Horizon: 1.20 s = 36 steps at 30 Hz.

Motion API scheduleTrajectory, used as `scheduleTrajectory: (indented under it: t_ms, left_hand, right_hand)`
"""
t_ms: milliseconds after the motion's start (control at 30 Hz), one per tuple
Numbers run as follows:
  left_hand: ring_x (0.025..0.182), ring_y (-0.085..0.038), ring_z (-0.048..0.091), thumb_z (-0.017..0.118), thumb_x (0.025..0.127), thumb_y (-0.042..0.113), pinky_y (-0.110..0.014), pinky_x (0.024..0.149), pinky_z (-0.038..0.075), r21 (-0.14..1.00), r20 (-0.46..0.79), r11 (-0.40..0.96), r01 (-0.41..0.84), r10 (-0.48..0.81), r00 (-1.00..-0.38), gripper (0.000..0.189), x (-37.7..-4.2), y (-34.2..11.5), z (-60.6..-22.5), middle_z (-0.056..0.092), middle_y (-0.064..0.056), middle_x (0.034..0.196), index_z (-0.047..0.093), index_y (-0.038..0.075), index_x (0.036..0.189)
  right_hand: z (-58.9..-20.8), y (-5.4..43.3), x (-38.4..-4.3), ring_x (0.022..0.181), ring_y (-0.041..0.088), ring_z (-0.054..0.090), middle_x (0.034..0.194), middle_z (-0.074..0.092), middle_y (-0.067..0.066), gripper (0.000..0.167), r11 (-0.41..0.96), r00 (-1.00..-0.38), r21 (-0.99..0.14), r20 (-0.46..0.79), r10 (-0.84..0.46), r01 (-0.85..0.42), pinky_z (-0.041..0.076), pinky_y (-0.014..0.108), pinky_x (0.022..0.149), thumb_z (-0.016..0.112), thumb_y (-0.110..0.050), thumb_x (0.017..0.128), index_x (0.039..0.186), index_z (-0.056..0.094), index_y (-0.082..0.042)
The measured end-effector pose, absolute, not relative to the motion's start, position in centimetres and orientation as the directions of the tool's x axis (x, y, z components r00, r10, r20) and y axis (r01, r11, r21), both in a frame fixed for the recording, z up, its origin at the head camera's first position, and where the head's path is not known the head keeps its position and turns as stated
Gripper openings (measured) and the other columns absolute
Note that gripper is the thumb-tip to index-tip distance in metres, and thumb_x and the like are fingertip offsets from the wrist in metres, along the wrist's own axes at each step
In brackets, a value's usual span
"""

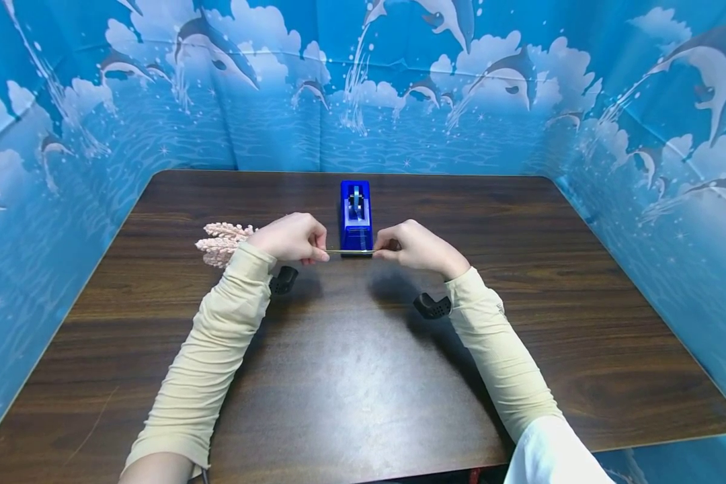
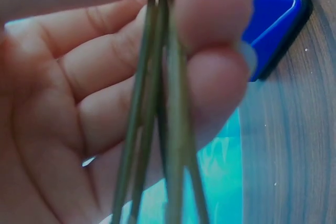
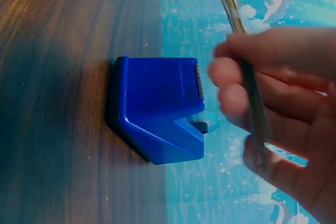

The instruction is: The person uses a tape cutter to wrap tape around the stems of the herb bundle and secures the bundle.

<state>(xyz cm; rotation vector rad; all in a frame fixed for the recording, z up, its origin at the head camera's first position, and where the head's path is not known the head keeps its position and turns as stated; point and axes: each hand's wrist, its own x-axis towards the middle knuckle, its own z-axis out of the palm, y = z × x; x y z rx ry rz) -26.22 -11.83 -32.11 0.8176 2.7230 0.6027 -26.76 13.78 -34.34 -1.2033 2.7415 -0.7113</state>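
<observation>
My left hand (image 1: 293,236) pinches a thin bundle of green stems (image 2: 177,129) between thumb and fingers. Pale pink flower sprigs (image 1: 220,243) show at the far side of this hand, in line with the stems. At the other end of the bundle, the thumb and fingertips of my right hand (image 1: 420,247) pinch the stems (image 3: 253,98). Between both hands the stems run level, crossing the near end of a blue tape dispenser (image 1: 355,215) in the head view. A clear roll of tape sits in the dispenser, whose toothed cutter edge shows in the right wrist view.
The dispenser stands on a dark wood-grain table (image 1: 363,336), just beyond the hands. A black wrist camera (image 1: 284,279) is below the left wrist, and another black camera (image 1: 431,306) below the right. Blue dolphin-print cloth (image 1: 278,134) hangs around the table.
</observation>
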Motion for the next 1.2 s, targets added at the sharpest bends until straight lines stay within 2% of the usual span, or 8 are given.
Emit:
scheduleTrajectory:
  t_ms: [167, 267, 433, 567, 700, 800, 1033, 1200]
  left_hand:
    - [0.055, -0.008, 0.054, 0.075, 0.082, 0.017, -0.026, 0.064, 0.041, 0.408, -0.076, 0.772, 0.487, 0.56, -0.825, 0.025, -26.28, -11.97, -32.23, 0.061, 0.003, 0.055, 0.059, 0.011, 0.064]
    - [0.055, -0.009, 0.054, 0.075, 0.082, 0.016, -0.025, 0.064, 0.041, 0.405, -0.077, 0.774, 0.488, 0.56, -0.825, 0.025, -26.26, -12.11, -32.09, 0.06, 0.004, 0.055, 0.058, 0.011, 0.064]
    - [0.055, -0.009, 0.055, 0.075, 0.082, 0.015, -0.025, 0.062, 0.043, 0.462, -0.112, 0.759, 0.459, 0.563, -0.819, 0.024, -26.35, -12.22, -31.91, 0.057, 0.004, 0.056, 0.058, 0.009, 0.067]
    - [0.055, -0.01, 0.051, 0.07, 0.088, 0.022, -0.025, 0.058, 0.04, 0.504, -0.153, 0.753, 0.423, 0.56, -0.814, 0.027, -26.45, -12.28, -32.07, 0.053, 0.005, 0.057, 0.059, 0.009, 0.067]
    - [0.057, -0.009, 0.043, 0.063, 0.094, 0.025, -0.026, 0.057, 0.035, 0.501, -0.146, 0.729, 0.467, 0.603, -0.784, 0.029, -26.64, -12.28, -32.39, 0.047, 0.007, 0.059, 0.064, 0.009, 0.069]
    - [0.059, -0.01, 0.04, 0.062, 0.094, 0.022, -0.026, 0.058, 0.033, 0.488, -0.13, 0.719, 0.496, 0.621, -0.773, 0.026, -26.71, -12.17, -32.53, 0.045, 0.007, 0.06, 0.064, 0.008, 0.072]
    - [0.053, -0.009, 0.054, 0.063, 0.093, 0.017, -0.023, 0.056, 0.044, 0.528, -0.166, 0.722, 0.446, 0.603, -0.78, 0.025, -26.49, -11.64, -32.5, 0.057, 0.002, 0.057, 0.058, 0.004, 0.073]
    - [0.054, -0.008, 0.048, 0.067, 0.09, 0.016, -0.025, 0.059, 0.04, 0.492, -0.113, 0.724, 0.483, 0.603, -0.789, 0.023, -26.48, -11.65, -32.6, 0.05, 0.005, 0.057, 0.057, 0.008, 0.071]
  right_hand:
    - [-34.34, 13.95, -26.93, 0.059, 0.009, 0.05, 0.068, 0.063, 0.008, 0.027, 0.624, -0.732, -0.48, 0.058, -0.679, -0.617, 0.043, 0.026, 0.061, 0.053, -0.022, 0.1, 0.08, 0.066, -0.011]
    - [-34.21, 14.02, -26.95, 0.06, 0.009, 0.051, 0.069, 0.063, 0.007, 0.023, 0.624, -0.734, -0.471, 0.08, -0.674, -0.624, 0.042, 0.027, 0.062, 0.056, -0.02, 0.098, 0.082, 0.068, -0.01]
    - [-34.1, 14.03, -27.04, 0.061, 0.009, 0.051, 0.07, 0.064, 0.005, 0.018, 0.616, -0.727, -0.447, 0.125, -0.675, -0.649, 0.042, 0.026, 0.061, 0.061, -0.018, 0.096, 0.085, 0.07, -0.007]
    - [-34.03, 14.02, -27.0, 0.06, 0.009, 0.049, 0.068, 0.063, 0.003, 0.017, 0.621, -0.729, -0.434, 0.14, -0.67, -0.653, 0.041, 0.026, 0.059, 0.062, -0.018, 0.094, 0.086, 0.071, -0.006]
    - [-34.09, 13.97, -26.94, 0.06, 0.009, 0.048, 0.071, 0.065, 0.002, 0.013, 0.632, -0.742, -0.438, 0.14, -0.655, -0.64, 0.041, 0.026, 0.06, 0.065, -0.018, 0.092, 0.084, 0.071, -0.008]
    - [-34.24, 13.93, -26.92, 0.062, 0.009, 0.05, 0.073, 0.067, 0.003, 0.012, 0.64, -0.748, -0.431, 0.142, -0.648, -0.636, 0.042, 0.026, 0.061, 0.067, -0.018, 0.091, 0.083, 0.071, -0.009]
    - [-34.51, 13.98, -26.94, 0.061, 0.009, 0.053, 0.069, 0.065, -0.001, 0.012, 0.65, -0.754, -0.43, 0.125, -0.644, -0.626, 0.043, 0.025, 0.06, 0.068, -0.019, 0.091, 0.083, 0.068, -0.01]
    - [-34.56, 13.98, -27.05, 0.057, 0.009, 0.055, 0.063, 0.061, 0.001, 0.018, 0.633, -0.742, -0.492, 0.043, -0.669, -0.598, 0.045, 0.025, 0.06, 0.059, -0.02, 0.097, 0.086, 0.066, -0.009]
